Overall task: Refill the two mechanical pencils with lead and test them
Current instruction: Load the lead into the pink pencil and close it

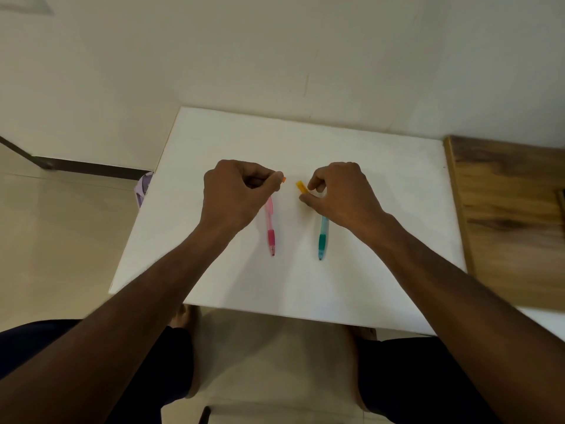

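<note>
Head view: I see both hands over the white surface [382, 179].
Left hand [235, 191]: pinching small orange cap [283, 179].
Right hand [339, 191]: pinching orange lead case [300, 187].
Pencils: pink pencil [270, 228] left, teal pencil [322, 238] right, lying mid-surface.

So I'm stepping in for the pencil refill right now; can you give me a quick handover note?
Left hand pinches a small orange piece, probably the lead case's cap.
Right hand pinches the yellow-orange lead case.
Pink pencil and teal pencil lie side by side on the white table, tips toward you, their far ends under the hands.
Done: case apparently just opened.
Left: load both pencils and test them.
</note>
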The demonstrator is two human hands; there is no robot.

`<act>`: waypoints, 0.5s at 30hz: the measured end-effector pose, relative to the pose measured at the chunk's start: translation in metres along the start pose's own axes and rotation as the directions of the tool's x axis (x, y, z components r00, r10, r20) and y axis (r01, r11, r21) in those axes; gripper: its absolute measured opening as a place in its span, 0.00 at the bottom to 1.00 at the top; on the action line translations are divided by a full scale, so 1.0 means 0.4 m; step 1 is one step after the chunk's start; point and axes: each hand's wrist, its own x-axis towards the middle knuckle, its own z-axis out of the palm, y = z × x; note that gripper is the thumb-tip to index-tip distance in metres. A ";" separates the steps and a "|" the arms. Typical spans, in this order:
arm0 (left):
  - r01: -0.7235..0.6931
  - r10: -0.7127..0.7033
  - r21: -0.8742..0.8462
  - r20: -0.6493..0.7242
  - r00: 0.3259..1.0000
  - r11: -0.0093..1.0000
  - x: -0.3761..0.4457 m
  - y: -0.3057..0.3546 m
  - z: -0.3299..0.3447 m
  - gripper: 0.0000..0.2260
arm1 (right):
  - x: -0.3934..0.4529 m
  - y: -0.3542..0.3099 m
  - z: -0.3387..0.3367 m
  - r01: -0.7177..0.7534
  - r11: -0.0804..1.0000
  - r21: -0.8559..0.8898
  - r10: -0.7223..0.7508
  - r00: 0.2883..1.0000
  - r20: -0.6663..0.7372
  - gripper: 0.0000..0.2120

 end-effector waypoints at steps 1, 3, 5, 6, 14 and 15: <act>0.000 0.000 -0.003 -0.008 1.000 1.000 0.000 0.001 -0.001 0.06 | 0.000 -0.003 0.004 -0.013 1.000 -0.025 0.014 1.000 0.008 0.17; 0.008 -0.008 -0.014 -0.016 1.000 1.000 0.001 0.005 -0.003 0.06 | 0.001 -0.010 0.013 -0.046 0.997 -0.056 0.047 0.999 0.013 0.17; 0.013 -0.014 -0.029 -0.020 1.000 1.000 0.002 0.006 -0.006 0.06 | 0.002 -0.021 0.021 -0.078 0.995 -0.059 0.078 0.997 0.007 0.15; 0.016 -0.017 -0.035 -0.019 1.000 0.999 0.002 0.006 -0.007 0.06 | 0.002 -0.026 0.025 -0.090 0.994 -0.054 0.091 0.996 0.006 0.15; 0.034 -0.049 -0.122 -0.121 0.991 0.992 0.011 0.003 -0.013 0.09 | -0.017 -0.069 -0.011 0.128 0.917 0.378 -0.049 0.976 -0.213 0.07; 0.031 -0.050 -0.144 -0.128 0.991 0.989 0.012 0.004 -0.015 0.09 | -0.023 -0.075 -0.018 0.173 0.890 0.421 -0.063 0.963 -0.261 0.07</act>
